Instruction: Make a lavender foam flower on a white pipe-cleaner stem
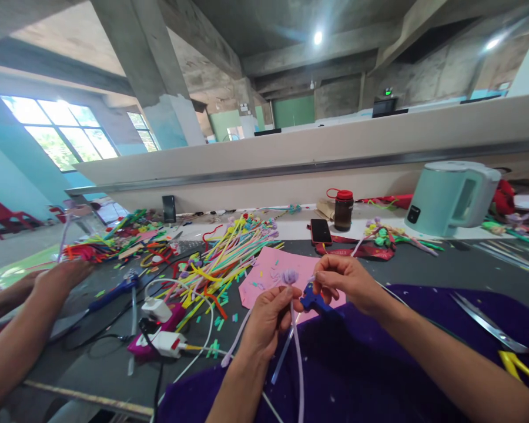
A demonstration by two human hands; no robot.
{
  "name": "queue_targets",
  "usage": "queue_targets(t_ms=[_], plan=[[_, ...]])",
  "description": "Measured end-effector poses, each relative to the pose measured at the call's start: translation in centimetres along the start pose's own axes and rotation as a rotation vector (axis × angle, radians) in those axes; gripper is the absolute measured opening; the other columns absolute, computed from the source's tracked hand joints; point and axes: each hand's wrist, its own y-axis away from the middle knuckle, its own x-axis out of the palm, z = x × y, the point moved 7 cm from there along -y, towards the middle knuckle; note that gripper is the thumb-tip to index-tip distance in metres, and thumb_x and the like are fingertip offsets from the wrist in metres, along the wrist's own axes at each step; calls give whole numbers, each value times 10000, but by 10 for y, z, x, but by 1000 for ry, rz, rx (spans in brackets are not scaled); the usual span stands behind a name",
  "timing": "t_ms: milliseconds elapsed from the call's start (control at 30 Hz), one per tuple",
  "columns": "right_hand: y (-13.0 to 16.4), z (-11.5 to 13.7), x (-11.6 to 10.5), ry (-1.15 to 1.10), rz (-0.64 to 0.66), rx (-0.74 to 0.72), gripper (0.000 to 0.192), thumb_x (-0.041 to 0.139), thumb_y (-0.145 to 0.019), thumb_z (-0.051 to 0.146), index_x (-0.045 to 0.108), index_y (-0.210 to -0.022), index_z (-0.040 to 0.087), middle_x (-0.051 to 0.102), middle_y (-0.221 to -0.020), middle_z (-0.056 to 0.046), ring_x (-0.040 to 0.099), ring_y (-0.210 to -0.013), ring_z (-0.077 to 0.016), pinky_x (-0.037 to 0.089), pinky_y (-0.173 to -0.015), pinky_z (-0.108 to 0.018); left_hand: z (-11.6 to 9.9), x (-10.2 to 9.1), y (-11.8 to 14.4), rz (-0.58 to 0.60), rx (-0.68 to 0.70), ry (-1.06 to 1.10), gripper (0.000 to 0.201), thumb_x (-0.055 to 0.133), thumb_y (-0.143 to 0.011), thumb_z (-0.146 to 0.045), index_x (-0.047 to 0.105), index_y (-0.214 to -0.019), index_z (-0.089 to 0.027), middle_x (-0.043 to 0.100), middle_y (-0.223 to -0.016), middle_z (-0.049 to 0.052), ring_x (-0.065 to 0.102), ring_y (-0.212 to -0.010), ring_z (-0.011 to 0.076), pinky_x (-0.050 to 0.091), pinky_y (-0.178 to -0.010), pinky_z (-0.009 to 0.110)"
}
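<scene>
My left hand (271, 314) is closed in a pinch just below a lavender coiled pipe-cleaner head (290, 276). Its long lavender stem (298, 364) hangs down past my fingers. To its right, my right hand (341, 279) pinches with thumb and forefinger close to the coil. A small pale bit shows at those fingertips, too small to name. A blue glue gun (320, 302) lies under my hands, partly hidden by them, over pink paper (264, 270). A clear glue stick (283, 355) slants beside the stem.
Loose pipe cleaners (233, 247) heap left of the paper. A power strip (163, 343) with cables lies nearer. Scissors (489, 323) rest on purple cloth (401, 364). Behind stand a phone (320, 231), bottle (344, 210) and kettle (445, 197). Another person's arms (30, 311) reach in at left.
</scene>
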Motion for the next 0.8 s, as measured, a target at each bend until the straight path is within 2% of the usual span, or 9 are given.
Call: queue_targets(t_ms=[133,367,667,800], plan=[[-2,-3,-2,42,-1,26,132,566,-753,272,530,-726,148,637,-614,8,548,-419,-70,325,-379,-165,10,-3,-2,14,-53,26,254,642,-683,-339,649,-750,-94,593,-523,-2,295,-290,-1,151,-308,154],[1,-7,13,154,130,93,122,521,-780,254,541,-742,140,636,-632,4,538,-417,-54,329,-381,-150,22,-1,-4,10,-121,240,212,669,-657,-282,643,-754,-96,601,-517,-13,311,-267,-15,180,-279,120],[1,-18,24,175,82,43,130,509,-784,262,542,-758,140,591,-601,20,512,-411,-55,383,-389,-158,29,5,-3,50,-131,380,187,696,-638,-242,606,-701,-90,613,-516,1,331,-272,-17,248,-273,94],[3,-18,29,174,111,14,140,517,-784,277,549,-745,147,599,-647,14,510,-443,-60,428,-420,-180,28,3,-4,36,-98,377,161,685,-659,-232,593,-698,-106,602,-515,-12,340,-279,-16,248,-280,89]])
